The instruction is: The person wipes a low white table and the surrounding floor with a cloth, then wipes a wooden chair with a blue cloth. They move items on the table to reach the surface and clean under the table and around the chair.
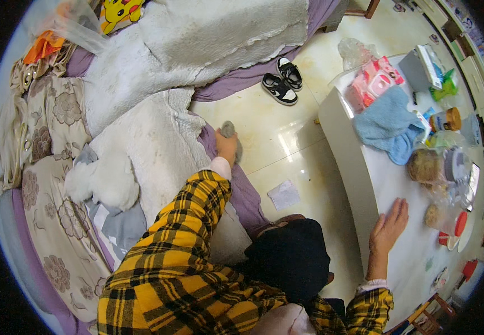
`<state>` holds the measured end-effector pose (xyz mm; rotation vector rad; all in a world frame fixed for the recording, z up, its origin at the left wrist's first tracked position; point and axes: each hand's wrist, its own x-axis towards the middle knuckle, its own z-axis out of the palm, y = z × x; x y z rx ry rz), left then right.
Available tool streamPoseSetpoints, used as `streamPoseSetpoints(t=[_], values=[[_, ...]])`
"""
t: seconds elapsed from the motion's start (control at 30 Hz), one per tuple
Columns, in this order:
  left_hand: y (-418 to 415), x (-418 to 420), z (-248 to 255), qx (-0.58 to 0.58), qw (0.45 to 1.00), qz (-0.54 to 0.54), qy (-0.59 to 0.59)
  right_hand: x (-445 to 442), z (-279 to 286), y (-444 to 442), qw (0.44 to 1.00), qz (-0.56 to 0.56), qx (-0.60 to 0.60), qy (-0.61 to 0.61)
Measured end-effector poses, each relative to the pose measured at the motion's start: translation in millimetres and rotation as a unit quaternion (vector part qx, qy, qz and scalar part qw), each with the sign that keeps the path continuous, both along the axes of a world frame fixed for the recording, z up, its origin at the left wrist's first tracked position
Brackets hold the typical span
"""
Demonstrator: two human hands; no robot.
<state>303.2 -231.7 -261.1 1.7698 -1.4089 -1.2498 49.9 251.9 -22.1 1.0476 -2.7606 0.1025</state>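
Note:
My left hand (226,146) reaches down beside the edge of the seat cover and is closed around a grey object (227,128). Parts of it show above and below my fingers, but I cannot tell exactly what it is. On the right, my right hand (390,224) lies flat near the edge of a white table (397,180), fingers straight and holding nothing. A light blue towel (386,121) is draped farther along that table. On the floor between the seat and the table lies a pale sheet of paper or tissue (284,195).
Black-and-white sneakers (283,83) stand on the tiled floor. A fluffy white dog or plush toy (108,180) rests on the sofa's white cover (150,138). The table also bears a pink wipes pack (376,81), a grey box (420,69) and a plastic jar (428,165).

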Motion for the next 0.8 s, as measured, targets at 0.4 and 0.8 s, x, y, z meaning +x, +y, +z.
streamPoseSetpoints(t=[0.4, 0.8], values=[[-149.6, 41.2, -85.0, -0.162, 0.825, -0.088, -0.534, -5.3, 6.6, -9.5, 0.999, -0.003, 0.01, -0.033], [-183.3, -113.3, -114.3, -0.328, 0.856, -0.243, -0.317, -5.0, 8.6, -17.7, 0.998, -0.021, 0.026, -0.052]])
